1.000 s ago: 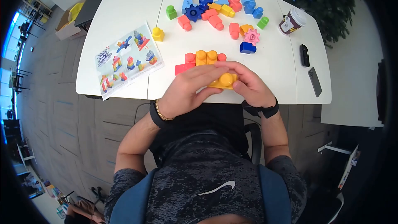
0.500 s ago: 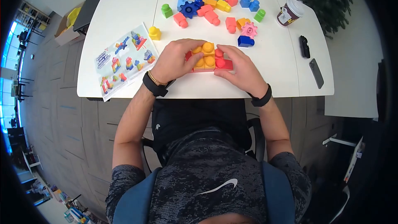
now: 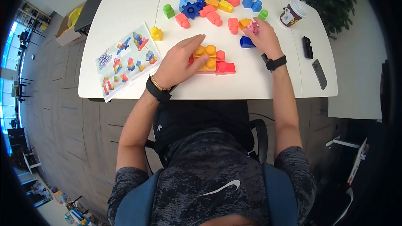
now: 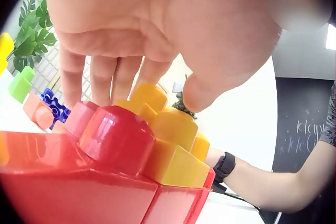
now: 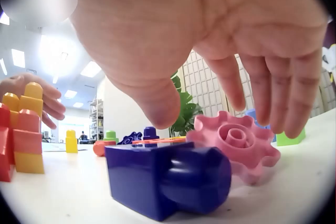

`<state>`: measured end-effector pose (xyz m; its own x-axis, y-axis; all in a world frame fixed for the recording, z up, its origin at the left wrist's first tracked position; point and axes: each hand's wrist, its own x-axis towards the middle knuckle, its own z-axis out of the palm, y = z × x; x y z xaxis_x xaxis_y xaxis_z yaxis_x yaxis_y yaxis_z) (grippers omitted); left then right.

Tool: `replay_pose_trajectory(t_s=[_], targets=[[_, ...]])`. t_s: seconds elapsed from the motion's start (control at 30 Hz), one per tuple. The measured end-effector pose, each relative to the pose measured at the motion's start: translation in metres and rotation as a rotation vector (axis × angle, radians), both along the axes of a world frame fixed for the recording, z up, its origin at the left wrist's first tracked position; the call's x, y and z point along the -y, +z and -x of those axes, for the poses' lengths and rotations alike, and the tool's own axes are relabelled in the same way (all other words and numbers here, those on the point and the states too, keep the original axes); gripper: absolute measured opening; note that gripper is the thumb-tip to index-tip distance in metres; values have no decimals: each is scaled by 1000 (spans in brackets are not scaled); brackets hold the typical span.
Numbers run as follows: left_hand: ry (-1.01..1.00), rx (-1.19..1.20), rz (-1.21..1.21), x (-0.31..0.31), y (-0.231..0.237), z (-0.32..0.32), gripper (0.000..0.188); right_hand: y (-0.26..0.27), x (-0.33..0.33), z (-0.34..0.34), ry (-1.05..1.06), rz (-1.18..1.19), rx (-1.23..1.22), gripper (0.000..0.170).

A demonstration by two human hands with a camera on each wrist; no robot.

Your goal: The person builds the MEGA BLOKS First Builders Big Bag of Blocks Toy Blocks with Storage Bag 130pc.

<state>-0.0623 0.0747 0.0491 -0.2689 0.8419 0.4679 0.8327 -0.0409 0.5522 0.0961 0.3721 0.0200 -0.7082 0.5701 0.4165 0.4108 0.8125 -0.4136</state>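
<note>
Block stack [image 3: 211, 63] right in front of me on the worktop [image 3: 268, 83], yellow on red, with my left grip [image 3: 178, 65] at its 9 o'clock side: fingers straight, nothing clasped, thumb by the yellow studs. Up at 2 o'clock from the stack, my right grip [image 3: 268, 39] is over the pink gear [image 5: 254, 153], open, thumb apart from the fingers.

Best way in, I'd say: thumb on the near side, fingers on the far side, pinching across the rim. The dark blue block [image 5: 142, 176] sits close at the gear's 7 o'clock, so my thumb should come down past it without a nudge. The orange block [image 3: 243, 24] is at the gear's 10 o'clock, another reason to lift straight up. A light brace from the left should keep the stack steady; leaning on it could tip or shift it.

Farther out, the green block [image 3: 263, 14] is at 1 o'clock from the gear, the cup [image 3: 292, 13] at 2.

Hard to make out: whether my right fingertips touch the gear, as they cover part of it from above. My left grip hides the stack's 9 o'clock end, and I can't tell whether that thumb is pressing.
</note>
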Motion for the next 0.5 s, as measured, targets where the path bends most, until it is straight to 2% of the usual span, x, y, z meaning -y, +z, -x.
replay_pose_trajectory(t_s=[0.07, 0.2, 0.27, 0.37, 0.4, 0.47, 0.5], targets=[[67, 89, -11, 7, 1, 3, 41, 1, -4, 5, 2, 67, 145, 55], [137, 198, 38, 3, 4, 48, 32, 1, -9, 4, 20, 195, 152, 49], [163, 325, 132, -9, 20, 73, 33, -5, -11, 6, -18, 167, 144, 43], [230, 391, 194, -48, 7, 130, 37, -5, -9, 5, -30, 237, 175, 41], [231, 388, 189, -58, 5, 140, 37, -4, -9, 6, -29, 233, 170, 41], [272, 183, 206, -79, 4, 146, 41, -7, -9, 2, -7, 236, 146, 37], [309, 167, 238, -88, 3, 148, 44, -11, -10, 1, -11, 234, 145, 37]])
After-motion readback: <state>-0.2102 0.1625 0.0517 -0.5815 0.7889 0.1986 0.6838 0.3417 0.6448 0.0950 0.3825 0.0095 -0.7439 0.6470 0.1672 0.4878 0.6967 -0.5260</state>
